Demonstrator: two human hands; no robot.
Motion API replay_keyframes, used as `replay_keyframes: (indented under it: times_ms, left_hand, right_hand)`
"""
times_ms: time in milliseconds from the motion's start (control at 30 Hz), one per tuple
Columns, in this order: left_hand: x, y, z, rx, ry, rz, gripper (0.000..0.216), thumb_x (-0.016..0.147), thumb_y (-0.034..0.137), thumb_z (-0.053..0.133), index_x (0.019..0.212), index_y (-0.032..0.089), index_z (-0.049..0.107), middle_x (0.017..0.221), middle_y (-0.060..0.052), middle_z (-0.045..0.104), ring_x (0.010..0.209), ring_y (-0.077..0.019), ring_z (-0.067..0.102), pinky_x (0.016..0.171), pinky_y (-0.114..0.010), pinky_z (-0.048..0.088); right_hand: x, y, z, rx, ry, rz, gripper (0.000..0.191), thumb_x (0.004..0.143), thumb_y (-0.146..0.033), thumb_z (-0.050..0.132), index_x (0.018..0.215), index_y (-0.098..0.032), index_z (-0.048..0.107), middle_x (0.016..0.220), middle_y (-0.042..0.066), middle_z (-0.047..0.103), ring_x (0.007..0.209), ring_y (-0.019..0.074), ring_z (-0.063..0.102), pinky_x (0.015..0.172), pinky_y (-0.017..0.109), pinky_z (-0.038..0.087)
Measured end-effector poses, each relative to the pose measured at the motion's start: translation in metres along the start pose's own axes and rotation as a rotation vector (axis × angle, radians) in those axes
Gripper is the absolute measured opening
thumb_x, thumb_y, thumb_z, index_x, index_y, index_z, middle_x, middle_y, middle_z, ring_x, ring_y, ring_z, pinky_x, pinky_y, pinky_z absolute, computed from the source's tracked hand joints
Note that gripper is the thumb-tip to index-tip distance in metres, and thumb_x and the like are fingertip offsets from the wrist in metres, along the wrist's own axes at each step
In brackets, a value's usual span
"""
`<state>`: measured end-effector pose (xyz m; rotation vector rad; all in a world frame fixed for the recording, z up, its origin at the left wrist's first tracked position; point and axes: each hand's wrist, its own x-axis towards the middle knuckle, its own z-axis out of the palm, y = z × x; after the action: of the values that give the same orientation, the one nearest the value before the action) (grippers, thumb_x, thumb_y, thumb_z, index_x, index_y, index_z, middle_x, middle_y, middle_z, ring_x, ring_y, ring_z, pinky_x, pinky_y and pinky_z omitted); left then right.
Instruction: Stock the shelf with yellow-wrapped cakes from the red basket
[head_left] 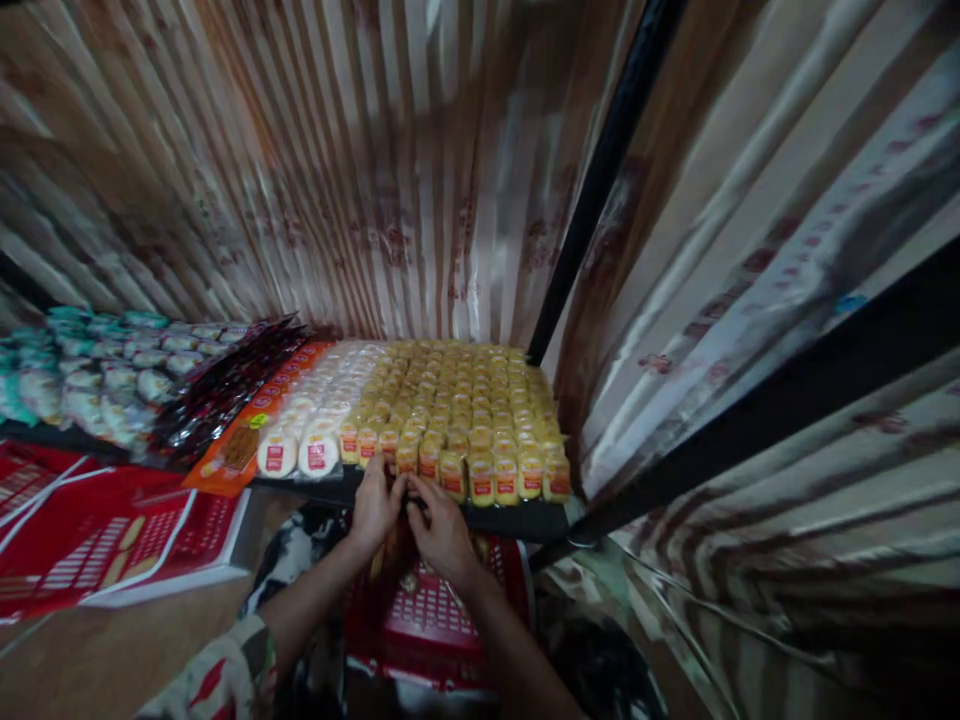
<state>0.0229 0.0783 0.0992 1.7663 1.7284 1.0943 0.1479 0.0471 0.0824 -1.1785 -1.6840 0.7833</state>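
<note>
- While both hands meet at the front edge of the black shelf (pixel 517 520), the step in hand looks like seating one small packet into the front row of yellow packets (pixel 465 420).
- left hand (pixel 373 508): fingers curled, tips pinched at the shelf lip just under the front row; seems to grip a small packet, but blur hides it, so I cannot tell for sure.
- right hand (pixel 442 530): fingers bent, thumb up toward the left hand's fingertips, touching or nearly so; what it grasps, I cannot tell.
- Yellow packets stand upright in tight rows, filling the right half of the shelf back to the striped wall (pixel 360 200).
- White round packets (pixel 300 450) sit just left of the yellow ones, front two with red labels.
- Dark red sachets (pixel 225 385) and teal packets (pixel 82 370) lie further left.
- red basket (pixel 442 615) sits below the hands, under the shelf edge.
- Red printed carton (pixel 112 540) lies at the left, lower down.
- Next move, as I judge it: a fine push to stand the packet upright, level with its neighbours, without toppling the row.
</note>
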Motion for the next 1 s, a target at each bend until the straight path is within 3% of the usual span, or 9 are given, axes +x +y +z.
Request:
replay_keyframes:
  times_ms: [333,467,600,733,900,1000]
  left_hand:
    - [0.003,-0.002,0.004,-0.018,-0.014,-0.063,0.01,0.076,0.024,0.05,0.085,0.019,0.049,0.078,-0.001,0.053,0.074,-0.0166,0.055,0.071,-0.03,0.044]
    - [0.0,-0.006,0.006,-0.055,0.021,-0.063,0.015,0.075,0.023,0.051,0.089,0.018,0.051,0.08,-0.002,0.055,0.077,-0.0173,0.056,0.074,-0.032,0.045]
    - [-0.007,-0.008,0.004,-0.137,0.038,-0.043,0.029,0.074,0.027,0.053,0.101,0.015,0.05,0.091,-0.006,0.056,0.08,-0.0179,0.057,0.076,-0.034,0.047]
    - [-0.017,-0.009,-0.002,-0.075,0.115,-0.021,0.022,0.076,0.032,0.053,0.092,0.017,0.051,0.085,-0.004,0.052,0.074,-0.0178,0.056,0.072,-0.035,0.05]
    - [-0.029,-0.005,-0.01,0.101,0.054,0.136,0.014,0.083,0.029,0.046,0.09,0.019,0.053,0.087,-0.005,0.054,0.079,-0.0183,0.057,0.074,-0.034,0.051]
    - [-0.032,-0.001,-0.013,0.233,0.015,0.286,0.018,0.087,0.025,0.042,0.097,0.02,0.056,0.099,-0.008,0.058,0.094,-0.02,0.057,0.082,-0.035,0.05]
  right_hand:
    - [0.001,0.007,-0.001,0.032,-0.036,-0.004,0.05,0.076,-0.01,0.044,0.124,-0.021,0.05,0.114,0.009,0.059,0.091,0.0165,0.06,0.078,0.034,0.054]
    - [-0.002,-0.001,-0.004,0.034,-0.053,-0.028,0.048,0.077,-0.012,0.046,0.123,-0.021,0.051,0.1,0.007,0.065,0.077,0.0142,0.061,0.073,0.031,0.054]
    - [-0.005,-0.012,-0.01,-0.011,0.006,-0.039,0.032,0.082,-0.02,0.046,0.111,-0.021,0.06,0.087,0.005,0.068,0.071,0.0142,0.061,0.073,0.03,0.052]
    - [-0.007,-0.017,-0.022,-0.067,0.098,-0.047,0.026,0.085,-0.025,0.044,0.101,-0.019,0.065,0.081,0.005,0.068,0.069,0.0153,0.062,0.069,0.029,0.051]
    - [-0.012,-0.018,-0.034,-0.153,0.236,-0.14,0.025,0.087,-0.027,0.043,0.092,-0.02,0.066,0.08,0.006,0.068,0.069,0.016,0.062,0.065,0.028,0.051]
    - [-0.015,-0.017,-0.036,-0.241,0.334,-0.237,0.024,0.087,-0.024,0.045,0.1,-0.021,0.065,0.09,0.007,0.067,0.083,0.0177,0.062,0.075,0.031,0.051]
